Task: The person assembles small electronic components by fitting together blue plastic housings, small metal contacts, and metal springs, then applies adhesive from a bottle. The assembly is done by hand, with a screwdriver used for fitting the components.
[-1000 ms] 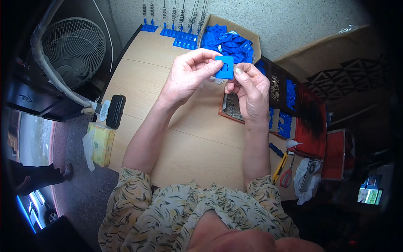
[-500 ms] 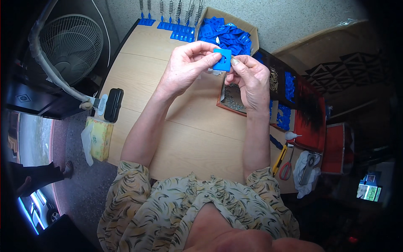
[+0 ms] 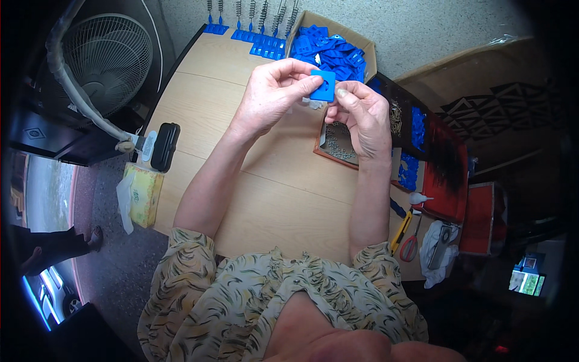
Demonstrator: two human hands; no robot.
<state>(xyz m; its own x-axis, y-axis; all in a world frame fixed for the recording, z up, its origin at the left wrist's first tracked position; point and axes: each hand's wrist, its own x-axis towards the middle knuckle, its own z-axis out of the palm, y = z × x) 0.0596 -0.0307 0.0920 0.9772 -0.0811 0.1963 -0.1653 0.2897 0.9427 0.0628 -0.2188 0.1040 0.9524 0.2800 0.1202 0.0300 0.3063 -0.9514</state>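
Observation:
My left hand (image 3: pixel 272 93) and my right hand (image 3: pixel 360 114) are raised together over the wooden table (image 3: pixel 271 181). Between their fingertips they hold a small square blue plastic part (image 3: pixel 323 85) with a hole in its middle. Just beyond the hands stands an open cardboard box (image 3: pixel 329 45) filled with several more blue parts. Under my right hand lies a shallow brown tray (image 3: pixel 335 145) of small metal pieces.
A row of blue parts with metal springs (image 3: pixel 253 27) lines the table's far edge. A black case (image 3: pixel 164 146) and a tissue pack (image 3: pixel 142 194) sit at the left edge, by a floor fan (image 3: pixel 105 60). Scissors (image 3: pixel 410 244), a yellow cutter (image 3: pixel 400 232) and blue-filled trays (image 3: pixel 416 145) lie at the right.
Both hands have kept hold of the blue part, shifting slightly with the head's motion. The part now faces me flat, with its hole showing.

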